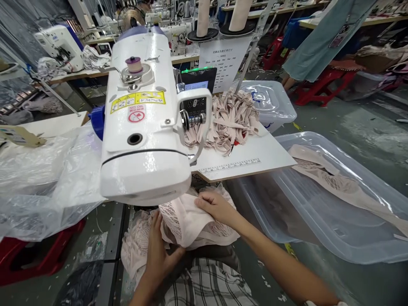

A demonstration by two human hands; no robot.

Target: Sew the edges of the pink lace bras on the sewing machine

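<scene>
A pale pink bra (pixel 188 221) with lace panels lies under the head of a white sewing machine (pixel 145 114). My right hand (pixel 218 208) is closed on its upper right part, thumb on top and fingertips partly hidden in the cloth. On the left side, my left hand (pixel 159 246) rests against the fabric with fingers stretched out and thumb spread apart, so it is open. More pink lace fabric (pixel 135 244) hangs beside that hand. The machine head hides the needle area.
Cut pink strips (pixel 229 119) are heaped on the white table (pixel 248 159), behind a printed ruler (pixel 229 165). A clear plastic bin (pixel 318 229) with a pink piece (pixel 334 182) across it stands right. Plastic sheeting (pixel 41 178) covers the left side. Beyond, a person in a denim garment (pixel 331 42) stands.
</scene>
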